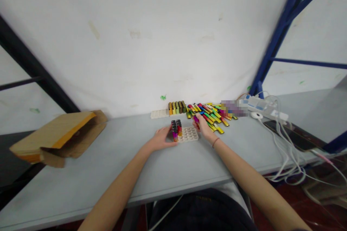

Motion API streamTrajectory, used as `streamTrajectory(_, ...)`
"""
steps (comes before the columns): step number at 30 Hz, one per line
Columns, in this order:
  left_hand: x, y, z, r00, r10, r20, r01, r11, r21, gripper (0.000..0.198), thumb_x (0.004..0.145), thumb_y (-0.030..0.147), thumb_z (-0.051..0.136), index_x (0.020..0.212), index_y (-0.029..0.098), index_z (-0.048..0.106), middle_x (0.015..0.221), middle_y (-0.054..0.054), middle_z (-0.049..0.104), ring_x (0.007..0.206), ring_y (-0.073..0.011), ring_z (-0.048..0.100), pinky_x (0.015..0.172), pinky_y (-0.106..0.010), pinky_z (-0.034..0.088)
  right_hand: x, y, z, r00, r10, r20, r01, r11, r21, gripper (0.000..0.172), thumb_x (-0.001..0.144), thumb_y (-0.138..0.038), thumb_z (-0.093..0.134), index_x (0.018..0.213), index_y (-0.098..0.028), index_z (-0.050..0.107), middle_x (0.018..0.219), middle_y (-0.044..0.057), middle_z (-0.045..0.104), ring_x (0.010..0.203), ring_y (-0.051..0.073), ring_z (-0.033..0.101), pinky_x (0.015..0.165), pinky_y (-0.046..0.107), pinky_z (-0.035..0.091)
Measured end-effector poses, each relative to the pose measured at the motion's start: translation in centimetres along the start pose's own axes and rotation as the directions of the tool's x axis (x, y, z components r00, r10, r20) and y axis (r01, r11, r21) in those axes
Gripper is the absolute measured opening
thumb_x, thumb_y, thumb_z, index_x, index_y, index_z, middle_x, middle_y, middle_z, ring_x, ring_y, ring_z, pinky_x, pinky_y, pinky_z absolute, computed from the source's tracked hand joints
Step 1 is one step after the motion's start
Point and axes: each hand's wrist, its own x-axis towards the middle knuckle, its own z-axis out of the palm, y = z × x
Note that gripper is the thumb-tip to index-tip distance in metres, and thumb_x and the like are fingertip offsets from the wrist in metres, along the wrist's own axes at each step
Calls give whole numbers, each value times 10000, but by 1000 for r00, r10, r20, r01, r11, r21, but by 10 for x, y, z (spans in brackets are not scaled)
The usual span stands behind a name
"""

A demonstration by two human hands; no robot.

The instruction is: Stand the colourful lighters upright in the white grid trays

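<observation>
A cream tray with rows of round holes lies on the table in front of me. Upright lighters, red and purple with black tops, stand at its left end. My left hand is curled round that end, its thumb along the front edge and its fingers behind. Over the tray's far right corner, my right hand pinches a purple lighter. Just beyond that hand lies a loose pile of shiny, many-coloured lighters.
Against the wall, a second tray holds upright yellow to dark lighters. An open cardboard box sits at the left. On the right are a power strip, a dark phone-like slab and tangled white cables. A blue metal frame rises behind.
</observation>
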Motion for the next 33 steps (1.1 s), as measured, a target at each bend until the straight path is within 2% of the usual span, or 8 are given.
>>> streamTrajectory(2,0,0,0,1000,10,4,-10,1000,4,840,719,609,647,1372,137,411,1346,-159,511,1208,-367,478,1034,-483,328,-4,-2,3,988,-152,1,151,985,-81,252,852,-460,436,771,-223,402,603,-49,405,524,104,382,481,215,324)
streamTrajectory(4,0,0,1,1000,17,5,-17,1000,9,845,723,599,649,1378,125,400,1349,-170,504,1212,-367,472,1033,-488,324,-8,-4,5,949,-317,8,312,932,-185,225,882,-437,431,818,-221,433,705,-19,479,674,128,474,629,247,408)
streamTrajectory(6,0,0,1,1000,23,4,-23,1000,7,847,726,593,650,1384,127,390,1347,-169,506,1213,-361,472,1031,-484,326,-10,-6,7,894,-448,9,431,854,-292,245,902,-438,417,857,-207,487,816,21,531,819,157,506,758,286,419)
streamTrajectory(8,0,0,1,1000,28,1,-28,1000,-1,841,730,589,652,1388,139,386,1350,-160,506,1218,-353,470,1031,-479,328,-12,-7,7,859,-511,29,488,800,-350,274,888,-452,459,905,-191,539,884,47,558,861,177,514,779,303,418)
streamTrajectory(13,0,-1,1,1000,21,4,-21,1000,-13,836,719,573,672,1389,157,393,1373,-158,487,1233,-357,457,1037,-491,315,-15,-7,7,878,-431,208,477,826,-302,321,844,-474,550,883,-165,627,753,31,595,674,150,521,620,270,416)
streamTrajectory(20,0,2,1,1000,26,-15,-26,1000,-3,775,708,564,680,1325,146,469,1308,-153,544,1181,-364,502,1002,-488,357,-22,-4,14,837,-402,372,538,729,-423,238,814,-377,623,880,-157,687,812,61,684,705,161,586,663,281,464)
streamTrajectory(27,0,1,1,1000,24,-11,-24,1000,7,754,720,556,675,1325,163,460,1314,-139,540,1194,-344,492,1020,-471,344,-20,2,13,847,-404,345,528,718,-454,253,781,-318,672,982,-174,618,784,26,677,690,146,607,676,270,476)
streamTrajectory(33,0,1,1,1000,30,-6,-30,1000,1,748,727,558,669,1329,170,454,1323,-139,532,1199,-342,486,1023,-472,340,-20,4,13,851,-393,349,525,671,-524,283,771,-405,684,899,-187,555,716,-5,630,619,126,559,602,240,427)
